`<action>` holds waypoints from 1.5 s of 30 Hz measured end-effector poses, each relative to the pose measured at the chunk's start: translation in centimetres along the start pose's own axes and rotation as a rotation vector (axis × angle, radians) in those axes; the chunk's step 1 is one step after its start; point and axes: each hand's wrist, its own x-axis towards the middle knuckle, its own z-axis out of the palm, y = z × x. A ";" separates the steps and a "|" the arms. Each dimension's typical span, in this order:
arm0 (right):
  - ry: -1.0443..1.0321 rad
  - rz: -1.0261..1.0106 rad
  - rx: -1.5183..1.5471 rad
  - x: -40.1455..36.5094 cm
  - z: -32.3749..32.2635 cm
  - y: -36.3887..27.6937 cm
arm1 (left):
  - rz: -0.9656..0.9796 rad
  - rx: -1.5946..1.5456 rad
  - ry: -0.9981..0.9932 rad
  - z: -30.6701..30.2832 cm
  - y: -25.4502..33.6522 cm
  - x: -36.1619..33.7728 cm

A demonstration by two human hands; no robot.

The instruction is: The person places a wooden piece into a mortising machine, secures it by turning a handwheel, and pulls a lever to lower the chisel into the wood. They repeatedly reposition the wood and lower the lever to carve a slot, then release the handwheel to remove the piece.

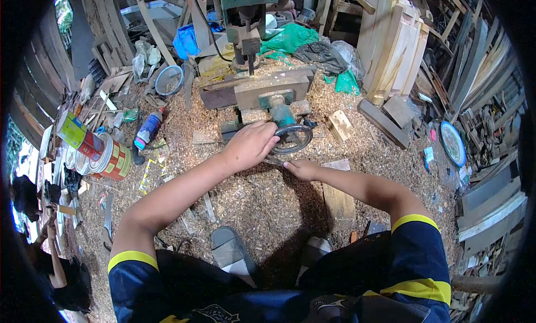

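Observation:
In front of me, a machine vise [283,113] with a green screw housing clamps a wooden block [251,94]. My left hand [251,146] is closed over the left rim of the dark round handwheel [309,142]. Just below the wheel, my right hand [302,169] is closed on a short dark lever [273,160], its thumb on top. Part of the lever is hidden under my left hand. Above the block, a drill press spindle [249,35] points down with its bit apart from the vise.
Wood shavings [251,200] cover the floor. Paint buckets [117,161] and a spray bottle [149,127] stand at left. Stacked wooden frames [393,49] lean at back right. A small wood block [339,126] and a plank [339,200] lie near the vise. Another person [56,267] is at far left.

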 end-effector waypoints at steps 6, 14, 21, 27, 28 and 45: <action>-0.146 0.060 -0.010 1.2 0.1 0.5 | -0.019 0.037 -0.021 0.1 0.0 0.0; -0.104 0.115 -0.110 -0.3 -1.5 -1.1 | -0.015 0.035 -0.026 -0.1 -0.1 -0.3; 0.003 0.084 -0.079 0.0 0.1 -0.5 | -0.036 0.045 -0.027 -0.1 -0.1 -0.3; -0.065 0.136 -0.150 -1.9 -2.3 -3.1 | -0.047 0.041 -0.033 -0.1 0.1 -0.3; -0.050 0.123 -0.167 -2.2 -2.6 -3.6 | -0.048 0.032 -0.038 -0.2 0.0 -0.2; 0.960 0.071 0.205 -2.5 -9.2 0.5 | 0.037 0.020 0.095 -1.9 1.2 2.8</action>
